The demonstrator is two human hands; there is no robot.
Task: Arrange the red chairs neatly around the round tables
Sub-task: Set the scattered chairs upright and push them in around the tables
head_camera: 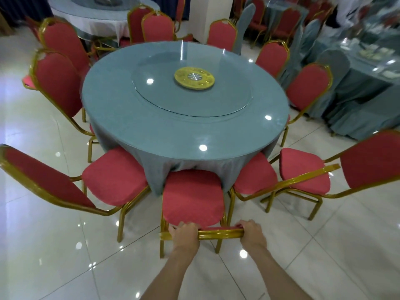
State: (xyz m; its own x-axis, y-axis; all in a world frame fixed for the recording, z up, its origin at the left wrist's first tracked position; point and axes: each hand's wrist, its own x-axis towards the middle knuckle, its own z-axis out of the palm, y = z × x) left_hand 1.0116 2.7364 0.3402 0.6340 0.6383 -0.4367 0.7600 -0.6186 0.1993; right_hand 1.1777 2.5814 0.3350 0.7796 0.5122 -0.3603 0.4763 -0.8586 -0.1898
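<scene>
Item: left grip (184, 232) and right grip (252, 233), both closed, fingers curled over the gold top rail (219, 233) of the nearest red chair (192, 198) and set apart toward the rail's two ends; we see nothing else in either. Held thing: the chair stands directly ahead of the grips, back toward us. Its padded seat points at the round table (173, 135), and the seat's front edge meets the hanging blue cloth (155, 167) just below the table's rim. Handling, as we judge it: a stiff tube frame, unlikely to flex. The cushion is soft and a poor place to pull from. We take the weight to be moderate, so the chair is better slid than lifted. The lacquered rail looks smooth, so a wrapped hold suits it better than a pinch. Two holds spread wide on the rail give steering, where one at the middle would let the chair swing. The glossy tiled floor (65, 256) should let the legs glide, perhaps too freely. The cloth may snag or bunch against the seat if the chair is pushed deep. Neighbours: a left chair (114, 176) and a right chair (255, 176) stand just beside it, seats also at the cloth. A further chair (303, 167) stands outside the right one, angled and crowding it. Beyond: a glass turntable (227, 100) with a yellow hub (194, 77) lies on the table, with more red chairs ringing the far side.
</scene>
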